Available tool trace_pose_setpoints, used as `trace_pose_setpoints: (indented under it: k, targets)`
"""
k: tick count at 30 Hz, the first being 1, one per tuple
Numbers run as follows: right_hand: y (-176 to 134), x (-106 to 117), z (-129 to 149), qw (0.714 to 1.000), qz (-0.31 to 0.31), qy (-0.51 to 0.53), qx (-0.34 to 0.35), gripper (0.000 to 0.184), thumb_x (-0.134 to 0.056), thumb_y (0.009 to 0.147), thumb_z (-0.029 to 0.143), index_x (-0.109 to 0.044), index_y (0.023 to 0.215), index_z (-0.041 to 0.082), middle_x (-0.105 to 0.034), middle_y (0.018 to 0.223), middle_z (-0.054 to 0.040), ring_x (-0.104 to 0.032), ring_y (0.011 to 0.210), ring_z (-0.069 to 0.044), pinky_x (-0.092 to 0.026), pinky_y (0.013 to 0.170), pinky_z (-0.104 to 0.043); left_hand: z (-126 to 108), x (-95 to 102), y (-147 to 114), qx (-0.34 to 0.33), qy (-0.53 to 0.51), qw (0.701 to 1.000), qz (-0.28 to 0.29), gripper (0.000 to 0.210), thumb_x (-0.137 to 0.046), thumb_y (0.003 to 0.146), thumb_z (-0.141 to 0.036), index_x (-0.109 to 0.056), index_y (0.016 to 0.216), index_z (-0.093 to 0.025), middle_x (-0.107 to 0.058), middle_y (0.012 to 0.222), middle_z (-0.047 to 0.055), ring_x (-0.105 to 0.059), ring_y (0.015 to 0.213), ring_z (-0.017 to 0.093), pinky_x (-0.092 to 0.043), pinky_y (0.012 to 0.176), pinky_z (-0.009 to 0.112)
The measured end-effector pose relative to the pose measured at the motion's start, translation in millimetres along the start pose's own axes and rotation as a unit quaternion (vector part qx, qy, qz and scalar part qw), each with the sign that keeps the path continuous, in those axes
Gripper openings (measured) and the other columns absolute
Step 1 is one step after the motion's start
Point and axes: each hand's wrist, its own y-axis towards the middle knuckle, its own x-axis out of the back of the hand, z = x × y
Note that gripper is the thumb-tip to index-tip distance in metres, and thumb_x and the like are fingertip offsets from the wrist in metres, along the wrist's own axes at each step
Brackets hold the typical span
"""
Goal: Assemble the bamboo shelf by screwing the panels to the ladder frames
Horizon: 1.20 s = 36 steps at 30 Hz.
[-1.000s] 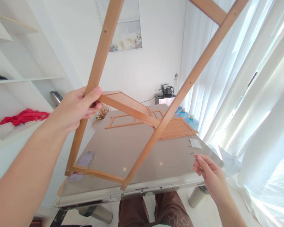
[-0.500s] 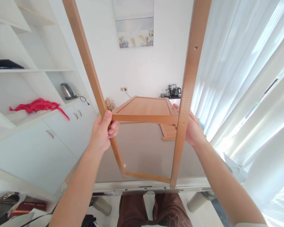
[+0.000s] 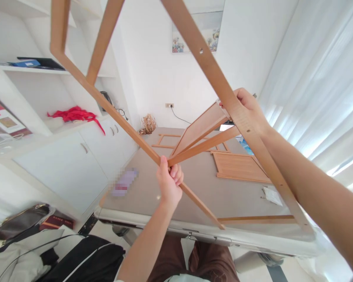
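A light-brown wooden frame, with long posts, crossbars and drilled holes, is held up tilted over the table. My left hand is closed around its left post, where a crossbar meets it. At the right post, my right hand grips from the outer side, its fingertips partly hidden behind the wood. Between the posts a wooden panel slants upward to the right, and its upper end lies near my right fingers. How the panel is joined to the frame I cannot make out. The frame's upper end runs out of view.
On the grey table lie a flat wooden panel, slender wooden frame pieces, a small clear packet and a blurred purple item. White shelving stands left, a curtain right. Bags and clothes lie lower left.
The frame has tilted and turned, its upper end swinging left. My left hand has moved right and down; my right hand has risen. More of the tabletop shows.
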Motion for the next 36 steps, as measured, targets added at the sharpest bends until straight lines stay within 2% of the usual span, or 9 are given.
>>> trace_pose_setpoints:
  k: [1,3,5,8,16,21,25,31,36]
  targets:
    - [5.0,-5.0,3.3,1.0,0.013,-0.023,0.003,0.02,-0.057,0.098,0.042,-0.054,0.087,0.025,-0.065,0.084,-0.0024,-0.061,0.073,-0.017,-0.051,0.07,-0.034,12.5,1.8,-1.3,-0.02,-0.036,0.998,-0.054,0.05,-0.073,0.087,-0.063,-0.049,0.072,-0.021,-0.022,0.048,-0.011,-0.015,0.039,0.005,-0.012,0.036,0.017]
    - [10.3,-17.4,10.0,0.996,0.038,-0.081,0.019,0.018,-0.052,0.101,0.037,-0.054,0.089,0.024,-0.066,0.085,-0.0019,-0.061,0.071,-0.015,-0.05,0.068,-0.032,35.2,7.1,-3.2,-0.032,-0.052,0.993,-0.102,0.038,-0.067,0.092,-0.061,-0.056,0.092,-0.024,-0.023,0.05,-0.012,-0.014,0.039,0.006,-0.012,0.037,0.017]
    - [10.9,-31.0,16.1,0.986,0.07,-0.148,0.035,0.015,-0.049,0.101,0.032,-0.056,0.091,0.023,-0.066,0.082,-0.002,-0.061,0.07,-0.016,-0.049,0.067,-0.032,52.4,13.8,-5.3,-0.028,-0.059,0.99,-0.128,0.034,-0.061,0.097,-0.06,-0.059,0.108,-0.027,-0.022,0.051,-0.012,-0.013,0.04,0.007,-0.012,0.038,0.017]
    - [9.6,-49.7,22.3,0.965,0.119,-0.227,0.062,0.013,-0.046,0.099,0.024,-0.055,0.09,0.023,-0.066,0.076,-0.0027,-0.059,0.069,-0.019,-0.049,0.07,-0.035,69.2,23.1,-10.9,-0.013,-0.073,0.985,-0.153,0.034,-0.055,0.1,-0.058,-0.058,0.116,-0.027,-0.024,0.052,-0.011,-0.016,0.041,0.008,-0.015,0.039,0.019]
    - [9.4,-72.0,7.2,0.915,0.231,-0.324,0.072,0.012,-0.043,0.098,0.019,-0.052,0.09,0.022,-0.07,0.087,-0.0075,-0.06,0.076,-0.022,-0.043,0.071,-0.033,119.6,28.9,-31.0,0.032,-0.107,0.973,-0.201,0.027,-0.046,0.103,-0.051,-0.052,0.118,-0.03,-0.04,0.061,-0.007,-0.039,0.05,0.012,-0.041,0.056,0.025]
    - [0.5,-74.2,-15.3,0.908,0.257,-0.326,0.058,0.012,-0.04,0.1,0.022,-0.051,0.094,0.022,-0.07,0.092,-0.0098,-0.061,0.082,-0.024,-0.041,0.072,-0.033,146.2,30.0,-42.4,0.07,-0.122,0.966,-0.217,0.025,-0.044,0.104,-0.048,-0.049,0.119,-0.03,-0.041,0.064,-0.007,-0.044,0.054,0.013,-0.045,0.063,0.028]
    - [-8.8,-75.0,-29.0,0.9,0.286,-0.328,0.032,0.013,-0.039,0.101,0.024,-0.049,0.092,0.022,-0.068,0.089,-0.0096,-0.06,0.078,-0.024,-0.04,0.07,-0.034,160.1,32.0,-52.7,0.114,-0.121,0.958,-0.235,0.023,-0.042,0.105,-0.046,-0.048,0.121,-0.03,-0.049,0.071,-0.005,-0.055,0.065,0.015,-0.051,0.077,0.031]
    - [-23.2,-75.0,-48.5,0.892,0.31,-0.329,0.019,0.016,-0.037,0.102,0.026,-0.045,0.087,0.024,-0.066,0.085,-0.0071,-0.057,0.071,-0.022,-0.037,0.064,-0.034,180.3,40.0,-60.5,0.182,-0.112,0.935,-0.283,0.028,-0.035,0.105,-0.045,-0.054,0.102,-0.024,-0.058,0.082,-0.001,-0.065,0.079,0.016,-0.052,0.091,0.032]
    - [-29.0,-77.1,-58.5,0.886,0.328,-0.326,0.012,0.017,-0.039,0.1,0.024,-0.044,0.083,0.023,-0.068,0.091,-0.0086,-0.057,0.075,-0.022,-0.037,0.065,-0.033,187.6,47.3,-65.5,0.227,-0.112,0.929,-0.271,0.039,-0.032,0.107,-0.042,-0.054,0.083,-0.022,-0.058,0.079,0.002,-0.066,0.08,0.017,-0.051,0.096,0.033]
